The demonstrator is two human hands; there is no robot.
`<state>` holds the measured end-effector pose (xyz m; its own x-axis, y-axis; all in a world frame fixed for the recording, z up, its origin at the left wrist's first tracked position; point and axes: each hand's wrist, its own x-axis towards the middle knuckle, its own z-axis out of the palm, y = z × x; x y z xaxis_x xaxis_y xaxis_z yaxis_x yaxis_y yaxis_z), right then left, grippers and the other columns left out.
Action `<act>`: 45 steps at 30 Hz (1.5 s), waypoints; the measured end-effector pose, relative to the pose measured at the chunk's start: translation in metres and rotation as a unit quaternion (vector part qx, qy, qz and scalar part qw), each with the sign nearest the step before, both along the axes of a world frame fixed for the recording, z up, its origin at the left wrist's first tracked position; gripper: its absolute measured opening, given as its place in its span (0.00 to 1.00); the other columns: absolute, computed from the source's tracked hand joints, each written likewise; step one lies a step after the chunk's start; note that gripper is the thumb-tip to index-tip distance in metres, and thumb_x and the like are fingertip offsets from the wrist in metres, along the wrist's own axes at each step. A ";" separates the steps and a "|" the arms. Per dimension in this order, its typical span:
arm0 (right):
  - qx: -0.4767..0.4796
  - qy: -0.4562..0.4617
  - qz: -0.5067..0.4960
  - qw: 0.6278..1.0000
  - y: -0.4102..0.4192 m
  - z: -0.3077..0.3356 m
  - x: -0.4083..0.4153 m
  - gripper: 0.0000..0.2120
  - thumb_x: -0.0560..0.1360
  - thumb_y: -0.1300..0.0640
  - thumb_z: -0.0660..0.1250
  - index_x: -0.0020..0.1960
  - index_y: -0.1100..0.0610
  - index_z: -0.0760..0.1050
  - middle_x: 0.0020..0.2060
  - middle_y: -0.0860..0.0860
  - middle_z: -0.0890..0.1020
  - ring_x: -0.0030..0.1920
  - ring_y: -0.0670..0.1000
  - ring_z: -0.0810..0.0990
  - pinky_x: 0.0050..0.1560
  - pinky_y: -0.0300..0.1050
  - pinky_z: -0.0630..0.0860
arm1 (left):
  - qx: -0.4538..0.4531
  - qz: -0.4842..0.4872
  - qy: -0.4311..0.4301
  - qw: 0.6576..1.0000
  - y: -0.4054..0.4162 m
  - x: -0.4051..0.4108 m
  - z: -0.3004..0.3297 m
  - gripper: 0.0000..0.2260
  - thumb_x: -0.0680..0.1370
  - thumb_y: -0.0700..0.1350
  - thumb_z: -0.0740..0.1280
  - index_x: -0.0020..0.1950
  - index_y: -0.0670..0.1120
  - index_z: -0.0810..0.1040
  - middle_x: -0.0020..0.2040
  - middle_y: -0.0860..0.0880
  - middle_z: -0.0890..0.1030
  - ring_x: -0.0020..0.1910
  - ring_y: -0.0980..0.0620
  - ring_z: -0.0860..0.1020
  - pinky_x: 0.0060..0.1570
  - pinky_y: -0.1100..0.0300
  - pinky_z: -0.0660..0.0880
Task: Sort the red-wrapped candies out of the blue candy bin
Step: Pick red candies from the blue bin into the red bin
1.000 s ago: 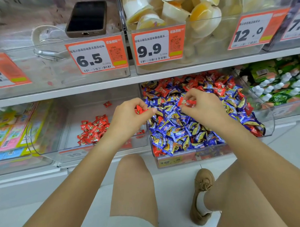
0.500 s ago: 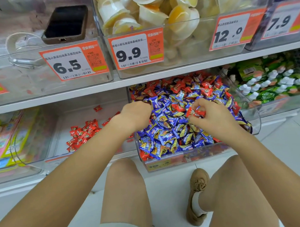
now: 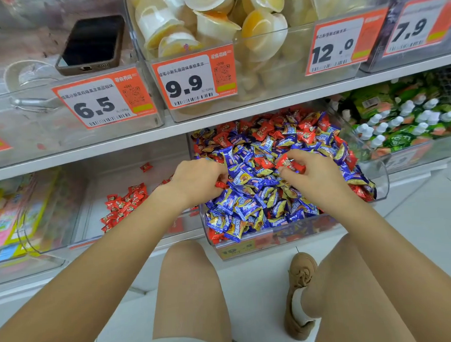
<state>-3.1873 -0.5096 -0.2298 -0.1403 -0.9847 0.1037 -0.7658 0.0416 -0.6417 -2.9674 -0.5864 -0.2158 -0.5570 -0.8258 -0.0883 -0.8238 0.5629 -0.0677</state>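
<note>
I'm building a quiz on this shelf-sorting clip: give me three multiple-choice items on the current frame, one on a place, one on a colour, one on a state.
1. Where does the dark smartphone lie?
A. On the floor
B. In the clear upper-shelf bin above the 6.5 price tag
C. Among the blue candies

2. What colour is the wrapped candy that the right hand pinches?
A. Red
B. Green
C. Yellow

3. How is the left hand?
A. Flat on the shelf
B. Hanging idle
C. Curled around a red wrapped candy at the clear mixed-candy bin's edge

Answers: 1 B, the phone rests behind that tag; 2 A, a red wrapper shows between the fingers; 3 C, red peeks from under its curled fingers.
</note>
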 end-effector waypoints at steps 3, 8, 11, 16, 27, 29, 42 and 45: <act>-0.012 -0.016 -0.019 1.000 -0.001 0.000 -0.009 0.07 0.76 0.50 0.63 0.46 0.54 0.72 0.28 0.50 0.70 0.28 0.50 0.67 0.31 0.45 0.61 | 0.018 0.002 0.019 1.000 -0.001 0.002 0.004 0.04 0.75 0.49 0.66 0.47 0.55 0.72 0.42 0.56 0.75 0.42 0.52 0.71 0.31 0.60 0.60; -0.012 -0.072 -0.059 0.996 0.000 0.000 -0.025 0.15 0.72 0.46 0.70 0.36 0.55 0.70 0.27 0.50 0.70 0.27 0.51 0.67 0.30 0.45 0.65 | 0.023 -0.029 -0.033 0.999 0.001 -0.005 0.004 0.08 0.76 0.51 0.67 0.54 0.53 0.75 0.48 0.53 0.79 0.48 0.50 0.76 0.36 0.59 0.65; -0.024 -0.046 -0.101 0.994 -0.006 -0.003 -0.032 0.20 0.74 0.41 0.66 0.40 0.60 0.73 0.27 0.56 0.73 0.27 0.55 0.70 0.32 0.48 0.67 | 0.010 -0.043 -0.057 0.997 0.004 -0.009 0.006 0.12 0.78 0.50 0.65 0.61 0.56 0.77 0.49 0.56 0.78 0.52 0.51 0.76 0.39 0.59 0.66; -0.015 0.020 -0.131 0.991 -0.028 0.000 -0.044 0.11 0.77 0.51 0.58 0.53 0.53 0.76 0.32 0.53 0.81 0.32 0.56 0.76 0.31 0.47 0.70 | 0.022 -0.009 0.002 1.000 0.001 0.000 0.002 0.07 0.76 0.51 0.66 0.52 0.55 0.81 0.46 0.58 0.80 0.47 0.53 0.77 0.36 0.61 0.66; 0.008 0.194 -0.048 0.980 -0.067 -0.014 -0.051 0.24 0.78 0.50 0.64 0.72 0.51 0.65 0.66 0.55 0.70 0.58 0.60 0.76 0.52 0.53 0.76 | 0.049 0.098 0.313 0.943 0.004 -0.014 0.015 0.05 0.75 0.50 0.69 0.48 0.52 0.75 0.41 0.51 0.80 0.37 0.54 0.76 0.35 0.59 0.70; -0.010 0.221 -0.054 0.974 -0.068 -0.016 -0.046 0.23 0.78 0.51 0.64 0.71 0.53 0.65 0.61 0.57 0.74 0.54 0.60 0.78 0.45 0.51 0.75 | 0.057 0.087 0.344 0.933 0.003 -0.033 0.015 0.08 0.76 0.48 0.67 0.54 0.54 0.75 0.41 0.51 0.80 0.35 0.53 0.76 0.35 0.59 0.70; -0.002 0.088 -0.073 0.993 -0.070 -0.016 -0.072 0.15 0.75 0.50 0.68 0.59 0.55 0.73 0.63 0.54 0.71 0.55 0.55 0.76 0.52 0.44 0.71 | 0.044 0.095 0.326 0.939 -0.056 -0.128 -0.025 0.13 0.77 0.53 0.66 0.59 0.48 0.75 0.42 0.47 0.77 0.43 0.44 0.76 0.38 0.57 0.66; -0.011 0.106 -0.052 0.993 -0.069 -0.019 -0.066 0.14 0.75 0.53 0.68 0.58 0.56 0.72 0.55 0.54 0.77 0.50 0.54 0.77 0.47 0.46 0.73 | -0.015 0.087 0.283 0.955 -0.052 -0.128 -0.028 0.13 0.77 0.51 0.67 0.58 0.47 0.73 0.38 0.47 0.75 0.42 0.42 0.78 0.36 0.56 0.68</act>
